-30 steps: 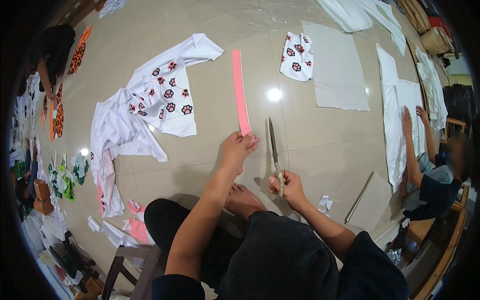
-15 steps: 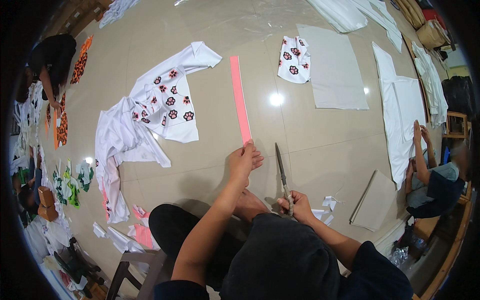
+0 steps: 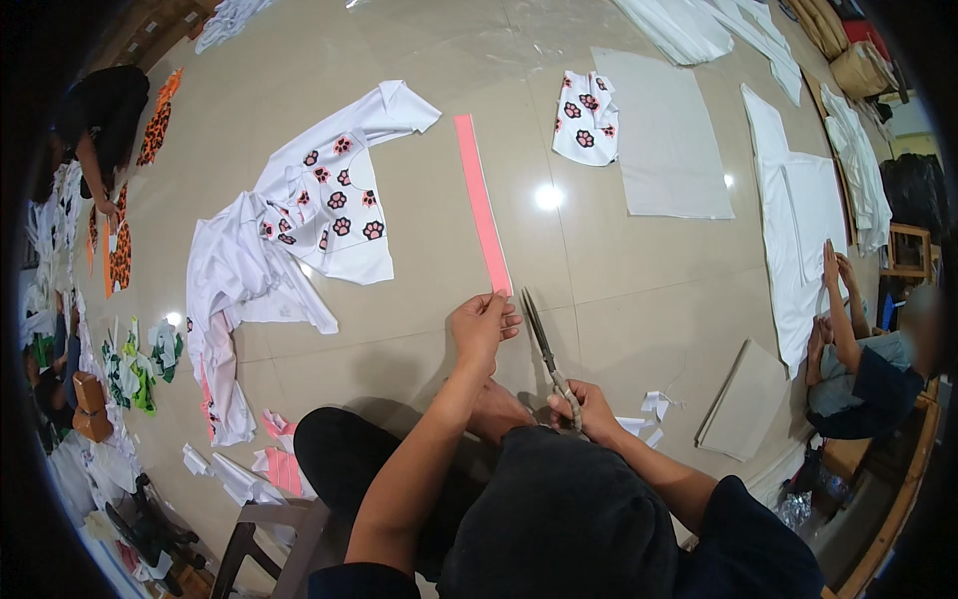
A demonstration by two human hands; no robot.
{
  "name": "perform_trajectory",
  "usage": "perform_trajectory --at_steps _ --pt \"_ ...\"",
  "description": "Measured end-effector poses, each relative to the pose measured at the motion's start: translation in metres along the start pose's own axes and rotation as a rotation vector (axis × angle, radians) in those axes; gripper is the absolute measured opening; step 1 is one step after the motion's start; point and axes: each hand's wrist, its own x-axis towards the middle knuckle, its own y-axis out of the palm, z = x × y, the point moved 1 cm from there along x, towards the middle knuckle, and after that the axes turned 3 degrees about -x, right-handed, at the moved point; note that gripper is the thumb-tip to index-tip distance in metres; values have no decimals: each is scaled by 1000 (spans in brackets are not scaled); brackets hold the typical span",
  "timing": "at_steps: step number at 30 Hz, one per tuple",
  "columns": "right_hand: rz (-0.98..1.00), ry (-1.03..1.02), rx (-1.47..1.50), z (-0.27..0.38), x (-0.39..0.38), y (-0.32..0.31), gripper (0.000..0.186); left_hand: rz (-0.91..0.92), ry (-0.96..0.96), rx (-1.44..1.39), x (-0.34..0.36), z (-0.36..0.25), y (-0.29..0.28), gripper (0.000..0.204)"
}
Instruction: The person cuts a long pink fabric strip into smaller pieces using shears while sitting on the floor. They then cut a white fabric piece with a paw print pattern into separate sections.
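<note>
On the tiled floor [image 3: 419, 240] before me, a long pink strip [image 3: 481, 205] edged in white runs away from my body, leaning slightly left at its far end. My left hand [image 3: 481, 324] pinches its near end between thumb and fingertips, the other fingers fanned loosely to the right. My right hand [image 3: 584, 407] is wrapped around the handles of a pair of scissors [image 3: 542, 341], blades pointing away from me, their tips just beside the strip's near end — apart from it, and I cannot tell how widely they are parted.

To the left lies a rumpled white garment [image 3: 239, 250], with a paw-print panel [image 3: 344, 210] spread at its right side. Beyond my scissors, farther off, a smaller paw-print piece [image 3: 586, 120] sits against the left edge of a pale grey sheet [image 3: 679, 150]. White scraps [image 3: 655, 403] lie near my right wrist, and a folded grey piece [image 3: 743, 404] rests farther right — between me and a seated co-worker [image 3: 868, 384] beside white cloth [image 3: 783, 220].
</note>
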Motion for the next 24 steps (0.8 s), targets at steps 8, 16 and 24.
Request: perform_trajectory --at_steps 8,16,24 --pt "15 -1 -15 19 10 20 39 -15 -27 -41 -5 1 0 22" --pt "10 -33 30 11 21 23 40 -24 -66 19 -9 4 1 21" --pt "-19 -37 40 15 20 27 40 -18 -88 -17 -10 4 2 21"
